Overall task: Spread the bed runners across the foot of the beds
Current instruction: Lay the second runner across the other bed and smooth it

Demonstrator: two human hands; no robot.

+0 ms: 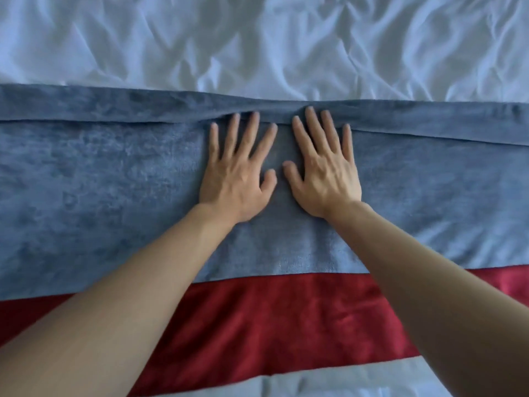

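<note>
From the head camera, a wrinkled white bed sheet (pixel 257 38) fills the far half of the view, its creases running in all directions. Across it, from the left edge to the right edge, lies a blue bed runner (pixel 100 181) of plush cloth. Along its far side a long fold (pixel 86 120) stands up as a raised ridge, parallel to the far edge, so a narrower strip of blue lies beyond it against the white sheet. Just nearer the person, a red bed runner (pixel 272 325) lies alongside; the blue runner's near edge overlaps it. Nearer still, a strip of white sheet shows below the red cloth.

Both forearms reach in from the bottom corners and cover parts of the red runner and the near part of the blue one. The left hand (pixel 237 173) and the right hand (pixel 323 170) lie flat, palms down, side by side on the middle of the blue runner, thumbs close but apart. All fingers are straight and spread, holding nothing, and their tips press against the ridge of the fold, which bends slightly away there.
</note>
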